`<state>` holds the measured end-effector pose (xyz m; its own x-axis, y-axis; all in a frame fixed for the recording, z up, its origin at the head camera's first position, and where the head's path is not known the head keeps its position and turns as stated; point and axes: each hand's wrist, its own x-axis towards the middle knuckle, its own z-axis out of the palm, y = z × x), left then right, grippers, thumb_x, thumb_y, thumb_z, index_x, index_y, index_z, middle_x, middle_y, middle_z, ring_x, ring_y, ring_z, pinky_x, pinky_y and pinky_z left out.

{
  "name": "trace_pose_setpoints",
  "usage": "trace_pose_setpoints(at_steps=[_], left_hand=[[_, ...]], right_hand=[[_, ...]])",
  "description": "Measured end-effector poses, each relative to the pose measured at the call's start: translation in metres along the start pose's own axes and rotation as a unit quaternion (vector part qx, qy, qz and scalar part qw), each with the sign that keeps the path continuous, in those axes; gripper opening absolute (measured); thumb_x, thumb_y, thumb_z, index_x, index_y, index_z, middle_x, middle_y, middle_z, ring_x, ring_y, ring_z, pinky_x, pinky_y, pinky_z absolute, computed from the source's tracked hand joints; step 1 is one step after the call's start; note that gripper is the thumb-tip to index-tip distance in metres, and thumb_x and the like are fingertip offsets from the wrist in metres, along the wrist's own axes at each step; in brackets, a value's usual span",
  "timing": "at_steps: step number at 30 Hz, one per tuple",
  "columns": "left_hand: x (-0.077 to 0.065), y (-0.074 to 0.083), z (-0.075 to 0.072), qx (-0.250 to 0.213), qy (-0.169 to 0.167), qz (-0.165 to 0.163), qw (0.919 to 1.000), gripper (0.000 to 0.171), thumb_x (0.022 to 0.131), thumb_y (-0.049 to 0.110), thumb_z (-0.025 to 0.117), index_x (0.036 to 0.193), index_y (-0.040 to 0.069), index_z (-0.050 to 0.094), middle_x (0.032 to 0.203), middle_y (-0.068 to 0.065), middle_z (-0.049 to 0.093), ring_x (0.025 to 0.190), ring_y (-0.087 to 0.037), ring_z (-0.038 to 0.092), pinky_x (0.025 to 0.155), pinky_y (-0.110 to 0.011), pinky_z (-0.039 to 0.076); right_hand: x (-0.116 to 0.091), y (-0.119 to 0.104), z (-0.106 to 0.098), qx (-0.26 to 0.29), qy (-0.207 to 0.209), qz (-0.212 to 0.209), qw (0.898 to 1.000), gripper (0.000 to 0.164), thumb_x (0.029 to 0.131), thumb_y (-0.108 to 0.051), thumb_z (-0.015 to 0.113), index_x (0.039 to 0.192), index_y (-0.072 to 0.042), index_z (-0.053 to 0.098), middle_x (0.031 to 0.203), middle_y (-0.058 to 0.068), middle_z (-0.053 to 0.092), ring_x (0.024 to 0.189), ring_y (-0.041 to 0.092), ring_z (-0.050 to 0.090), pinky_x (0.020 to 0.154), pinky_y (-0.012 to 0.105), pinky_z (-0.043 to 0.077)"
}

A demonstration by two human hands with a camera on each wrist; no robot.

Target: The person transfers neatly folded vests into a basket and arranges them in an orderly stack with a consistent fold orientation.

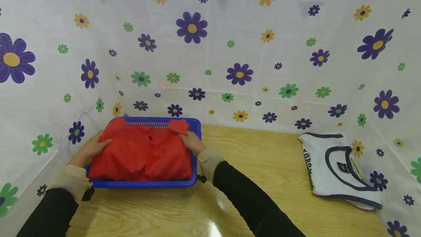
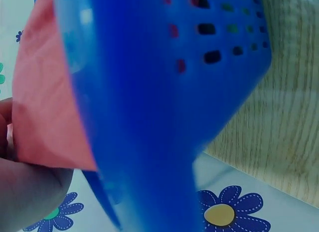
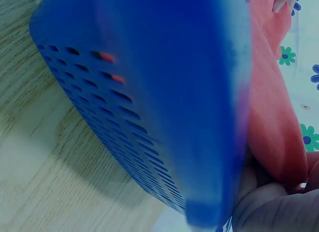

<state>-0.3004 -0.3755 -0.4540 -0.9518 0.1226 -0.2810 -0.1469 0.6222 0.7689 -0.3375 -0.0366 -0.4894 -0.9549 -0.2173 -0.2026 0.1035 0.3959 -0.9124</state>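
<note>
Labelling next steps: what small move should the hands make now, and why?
Probably raise the red garment slightly: the left hand and right hand grip its opposite sides, and its bulk sits within the blue plastic basket.

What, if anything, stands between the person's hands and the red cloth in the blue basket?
Nothing visible does. The left hand and the right hand both grip the red cloth directly, and the rim of the blue basket does not come between.
</note>
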Motion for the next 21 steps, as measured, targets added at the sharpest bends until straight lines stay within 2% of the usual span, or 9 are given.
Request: trace_pose_setpoints(at_steps=[4,5,7,8,9,12,16,19,21], left_hand=[[0.001,0.001,0.001,0.008,0.002,-0.014,0.9999,0.058,0.102,0.019,0.031,0.144,-0.012,0.004,0.142,-0.041,0.011,0.125,-0.053,0.022,0.102,-0.06,0.025],[0.002,0.002,0.001,0.012,0.002,-0.016,0.9998,0.059,0.102,0.018,0.032,0.143,-0.012,0.003,0.142,-0.041,0.012,0.126,-0.053,0.023,0.103,-0.06,0.024],[0.004,0.003,0.003,0.023,0.009,-0.015,0.9996,0.057,0.101,0.015,0.033,0.143,-0.014,0.006,0.14,-0.042,0.017,0.124,-0.053,0.026,0.102,-0.059,0.026],[0.005,0.002,0.004,0.033,0.014,-0.014,0.9993,0.057,0.101,0.014,0.034,0.142,-0.015,0.007,0.136,-0.043,0.021,0.12,-0.052,0.03,0.1,-0.058,0.029],[0.006,0.002,0.005,0.045,0.02,-0.01,0.9987,0.057,0.1,0.013,0.035,0.141,-0.017,0.009,0.135,-0.044,0.022,0.119,-0.053,0.031,0.1,-0.059,0.029],[0.009,0.001,0.007,0.083,0.039,-0.005,0.9958,0.059,0.097,0.011,0.041,0.139,-0.019,0.012,0.135,-0.045,0.024,0.12,-0.056,0.031,0.102,-0.062,0.029],[0.012,0.0,0.01,0.152,0.063,0.003,0.9864,0.066,0.091,0.009,0.048,0.139,-0.018,0.009,0.134,-0.048,0.023,0.121,-0.061,0.03,0.103,-0.065,0.027],[0.013,0.001,0.014,0.195,0.077,0.028,0.9774,0.075,0.086,0.003,0.052,0.141,-0.011,0.003,0.126,-0.052,0.029,0.11,-0.064,0.04,0.093,-0.066,0.036],[0.013,0.004,0.016,0.216,0.07,0.038,0.9731,0.078,0.085,0.001,0.053,0.142,-0.006,0.001,0.117,-0.051,0.039,0.096,-0.062,0.051,0.084,-0.064,0.043]], right_hand=[[0.011,0.008,0.003,-0.009,-0.012,0.009,1.0,0.027,0.097,-0.03,0.049,0.104,-0.007,0.06,0.082,0.006,0.057,0.074,0.016,0.055,0.068,0.029,0.047],[0.022,0.019,0.007,-0.012,-0.009,0.003,1.0,0.026,0.096,-0.033,0.05,0.102,-0.01,0.061,0.08,0.004,0.057,0.072,0.015,0.054,0.065,0.028,0.046],[0.027,0.024,0.008,-0.01,-0.015,-0.001,1.0,0.023,0.096,-0.031,0.05,0.099,-0.01,0.06,0.076,0.001,0.054,0.068,0.013,0.053,0.061,0.025,0.044],[0.024,0.021,0.009,-0.027,-0.008,-0.007,1.0,0.023,0.096,-0.03,0.049,0.099,-0.01,0.06,0.076,0.001,0.055,0.068,0.013,0.052,0.061,0.025,0.043],[0.024,0.02,0.009,-0.031,-0.012,0.004,0.999,0.022,0.096,-0.028,0.05,0.101,-0.009,0.06,0.078,0.003,0.056,0.07,0.014,0.053,0.063,0.026,0.044],[0.038,0.032,0.017,-0.05,-0.003,-0.006,0.999,0.021,0.096,-0.023,0.047,0.098,-0.006,0.059,0.075,0.003,0.054,0.066,0.014,0.051,0.059,0.026,0.043],[0.085,0.078,0.035,-0.052,0.006,-0.017,0.999,0.017,0.094,-0.023,0.049,0.094,-0.009,0.057,0.074,0.001,0.054,0.062,0.015,0.051,0.055,0.028,0.043],[0.083,0.078,0.033,-0.047,-0.001,-0.02,0.999,0.011,0.091,-0.018,0.051,0.093,-0.009,0.057,0.075,0.001,0.056,0.062,0.015,0.054,0.054,0.028,0.045],[0.064,0.06,0.025,-0.038,-0.012,-0.014,0.999,0.008,0.089,-0.015,0.053,0.092,-0.008,0.056,0.075,0.001,0.056,0.061,0.014,0.053,0.054,0.027,0.045]])
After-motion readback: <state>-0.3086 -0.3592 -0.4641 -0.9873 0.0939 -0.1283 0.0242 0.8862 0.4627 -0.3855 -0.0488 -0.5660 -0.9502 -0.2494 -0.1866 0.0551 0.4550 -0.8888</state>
